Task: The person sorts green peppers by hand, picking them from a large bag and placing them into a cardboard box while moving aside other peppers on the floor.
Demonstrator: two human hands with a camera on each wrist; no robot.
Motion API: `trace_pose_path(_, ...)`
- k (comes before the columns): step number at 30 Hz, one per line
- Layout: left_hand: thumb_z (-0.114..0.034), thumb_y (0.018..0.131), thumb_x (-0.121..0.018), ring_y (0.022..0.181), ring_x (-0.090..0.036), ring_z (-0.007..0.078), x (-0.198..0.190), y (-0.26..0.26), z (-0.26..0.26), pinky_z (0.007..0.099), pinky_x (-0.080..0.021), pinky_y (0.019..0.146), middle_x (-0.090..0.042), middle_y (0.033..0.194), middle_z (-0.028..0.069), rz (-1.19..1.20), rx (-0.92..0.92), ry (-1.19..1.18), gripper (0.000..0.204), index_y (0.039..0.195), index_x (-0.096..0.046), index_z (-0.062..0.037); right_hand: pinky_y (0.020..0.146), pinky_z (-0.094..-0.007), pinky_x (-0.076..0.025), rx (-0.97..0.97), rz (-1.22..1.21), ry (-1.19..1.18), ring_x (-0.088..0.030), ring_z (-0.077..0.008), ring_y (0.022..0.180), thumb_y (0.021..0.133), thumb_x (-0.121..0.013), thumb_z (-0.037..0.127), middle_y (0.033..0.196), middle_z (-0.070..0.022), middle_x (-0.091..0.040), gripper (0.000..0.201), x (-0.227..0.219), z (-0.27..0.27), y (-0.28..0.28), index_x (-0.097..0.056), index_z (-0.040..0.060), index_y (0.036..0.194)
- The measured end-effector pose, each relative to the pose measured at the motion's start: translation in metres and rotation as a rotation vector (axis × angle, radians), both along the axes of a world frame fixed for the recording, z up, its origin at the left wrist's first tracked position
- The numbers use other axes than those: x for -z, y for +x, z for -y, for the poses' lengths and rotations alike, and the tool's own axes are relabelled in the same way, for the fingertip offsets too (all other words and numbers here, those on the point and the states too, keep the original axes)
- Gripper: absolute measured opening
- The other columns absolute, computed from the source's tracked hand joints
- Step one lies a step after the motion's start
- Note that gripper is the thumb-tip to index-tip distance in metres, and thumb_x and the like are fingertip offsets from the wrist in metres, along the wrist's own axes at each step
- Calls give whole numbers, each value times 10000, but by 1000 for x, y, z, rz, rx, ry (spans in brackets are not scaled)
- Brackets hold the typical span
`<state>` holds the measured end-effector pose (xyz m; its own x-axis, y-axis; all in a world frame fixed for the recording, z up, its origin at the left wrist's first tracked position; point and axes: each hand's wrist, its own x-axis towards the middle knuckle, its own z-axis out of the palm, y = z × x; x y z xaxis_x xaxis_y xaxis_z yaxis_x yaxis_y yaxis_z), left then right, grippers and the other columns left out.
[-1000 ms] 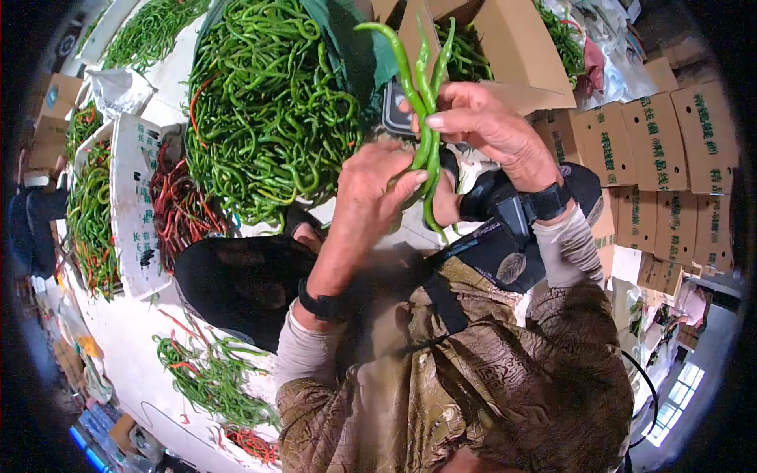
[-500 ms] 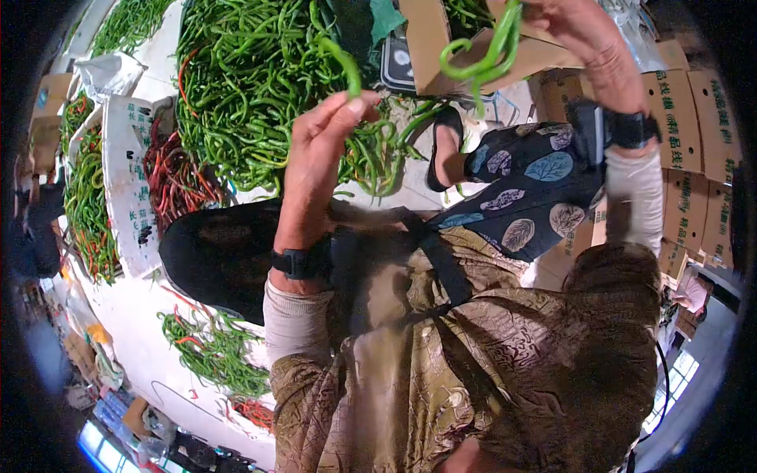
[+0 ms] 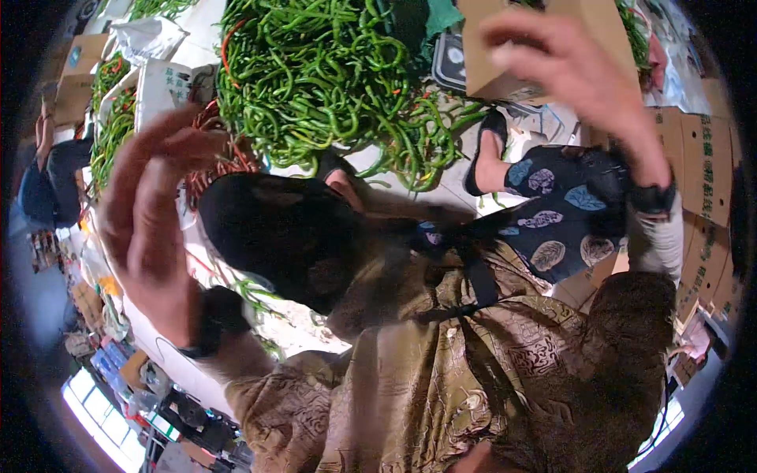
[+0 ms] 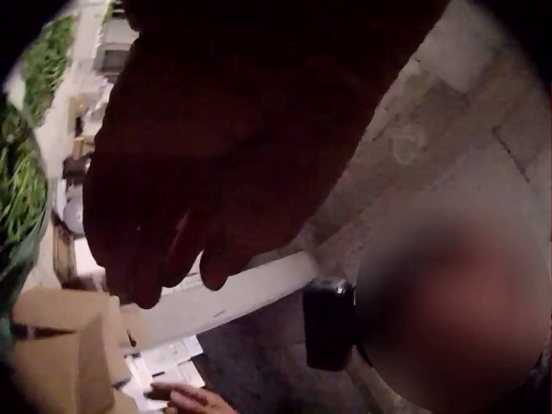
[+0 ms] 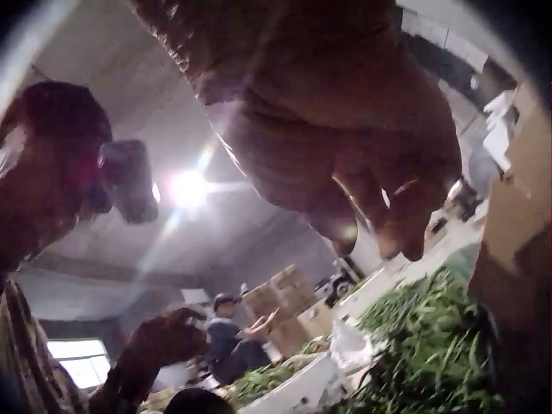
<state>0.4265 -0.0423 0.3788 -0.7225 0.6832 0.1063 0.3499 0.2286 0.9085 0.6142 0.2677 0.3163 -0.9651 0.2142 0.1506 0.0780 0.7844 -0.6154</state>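
Note:
Blurred by motion, the left hand point(image 3: 154, 225) is raised at the left of the head view, its fingers loosely bent, with no pepper visible in it. Dark red chili peppers point(image 3: 239, 155) show just beyond its fingertips. Across from it, the right hand point(image 3: 579, 79) hovers over an upright cardboard box point(image 3: 493, 67), fingers extended and likewise blurred. In the right wrist view the right hand point(image 5: 336, 129) appears dark, fingers hanging relaxed with nothing between them. A big heap of long green chili peppers point(image 3: 315, 87) lies between the two hands.
A white crate point(image 3: 160, 87) stands left, beside more green and red peppers point(image 3: 118, 130). A black-lidded tray point(image 3: 449, 59) lies by the cardboard box. Stacked cartons point(image 3: 694, 173) line the right. Another seated person point(image 5: 233, 341) is farther off.
The hands have parted. The left hand has swung left and no longer shows the green pepper it pinched; the curled green peppers have gone from the right hand, now above the box.

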Motion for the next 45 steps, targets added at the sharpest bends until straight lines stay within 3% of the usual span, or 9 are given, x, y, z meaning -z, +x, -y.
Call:
trace_pose_path(2,-185,907,-530,918,-641,196,0,-32,8,301,-470,850,-688,976,134,-35,-79,-113,337,1124,-631,52,706,-373,-513,-67,295,-283,-661,-258,815,821,-633,265,859,-133,-671,296,28,23,-25,-647,15,980)
trace_pose_path(5,-183,928,-554,853,-610,126,48,-77,37,257,-472,789,-680,969,68,29,-55,-263,301,1139,-634,16,689,-410,-491,-224,396,-78,-638,-319,760,828,-640,240,830,-176,-651,284,93,43,-43,-630,32,1020)
trace_pose_path(9,-173,858,-639,848,-633,132,212,-114,98,249,-489,730,-674,933,50,210,42,-116,344,1164,-615,-18,678,-448,-484,-227,544,-109,-639,-351,771,799,-657,251,800,-181,-650,268,145,67,-55,-637,39,962)
trace_pose_path(14,-155,784,-696,798,-660,187,336,-67,107,287,-518,735,-674,896,101,412,1,-252,360,1113,-643,-20,725,-414,-512,-120,600,-282,-665,-330,783,768,-653,289,830,-186,-681,303,201,81,-71,-684,29,921)
trace_pose_path(16,-187,777,-707,814,-670,218,284,-39,64,313,-526,728,-671,917,126,130,-45,-463,361,1095,-651,-25,708,-389,-518,-2,596,-411,-672,-307,759,770,-653,292,822,-175,-687,317,219,88,-77,-684,25,937)
trace_pose_path(19,-146,761,-699,844,-664,308,353,-56,66,379,-526,718,-664,929,153,170,65,-433,310,1053,-653,-55,692,-364,-515,96,644,-519,-671,-262,732,773,-668,260,782,-160,-687,289,246,95,-85,-679,17,929)
trace_pose_path(23,-59,766,-641,829,-613,381,358,-60,47,426,-497,691,-622,895,158,6,40,-336,283,1048,-643,-69,694,-364,-513,152,650,-612,-669,-245,746,782,-664,262,808,-147,-691,293,241,108,-92,-673,22,949)
trace_pose_path(38,-46,747,-627,932,-551,339,349,-114,-37,412,-476,821,-602,1034,129,-508,114,-403,337,1083,-619,-53,759,-337,-521,292,671,-742,-675,-211,845,813,-669,266,923,-117,-710,322,271,83,-122,-666,40,1044)
trace_pose_path(45,-30,770,-622,908,-577,349,355,-115,-26,413,-483,773,-609,992,149,-331,51,-419,277,1045,-644,-60,643,-294,-504,367,543,-683,-631,-142,679,843,-640,223,809,-76,-683,257,260,50,-140,-665,44,1026)
